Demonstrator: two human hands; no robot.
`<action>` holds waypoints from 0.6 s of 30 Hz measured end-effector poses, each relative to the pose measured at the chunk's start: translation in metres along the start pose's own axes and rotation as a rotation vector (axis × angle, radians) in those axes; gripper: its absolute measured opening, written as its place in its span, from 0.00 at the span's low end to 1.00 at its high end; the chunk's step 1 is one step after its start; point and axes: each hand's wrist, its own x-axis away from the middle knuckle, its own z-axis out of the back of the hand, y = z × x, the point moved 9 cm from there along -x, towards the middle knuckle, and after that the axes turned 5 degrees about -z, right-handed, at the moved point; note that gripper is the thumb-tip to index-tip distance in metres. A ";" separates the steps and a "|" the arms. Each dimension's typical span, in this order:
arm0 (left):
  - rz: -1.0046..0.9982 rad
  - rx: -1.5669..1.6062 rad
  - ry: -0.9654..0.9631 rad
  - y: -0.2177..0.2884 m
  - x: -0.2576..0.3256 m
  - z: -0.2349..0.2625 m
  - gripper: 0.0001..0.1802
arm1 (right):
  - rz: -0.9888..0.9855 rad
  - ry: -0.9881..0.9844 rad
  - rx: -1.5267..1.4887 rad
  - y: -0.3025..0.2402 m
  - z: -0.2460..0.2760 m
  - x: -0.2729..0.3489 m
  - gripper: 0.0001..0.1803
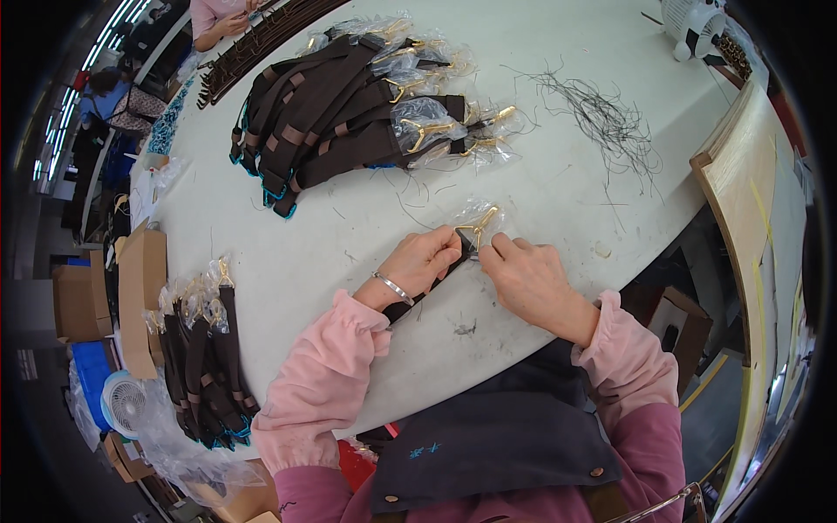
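My left hand (pixel 425 261) grips a dark brown strap (pixel 404 307) that runs back under my wrist, which wears a silver bangle. My right hand (pixel 528 275) pinches the strap's end next to its gold clasp (pixel 478 224), which is wrapped in a clear plastic bag. Both hands meet on the white table (pixel 349 227), fingers closed on the strap.
A large pile of brown straps with bagged gold clasps (pixel 349 105) lies farther up the table. Another strap bundle (pixel 205 357) sits at the left edge. Loose dark threads (pixel 602 118) lie at the right. A small white fan (pixel 693 22) stands at the top right. Another person's hands (pixel 231 17) work at the top left.
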 end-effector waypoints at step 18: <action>-0.526 -0.093 0.337 0.109 0.002 0.066 0.16 | -0.022 -0.088 -0.459 0.005 0.015 0.003 0.15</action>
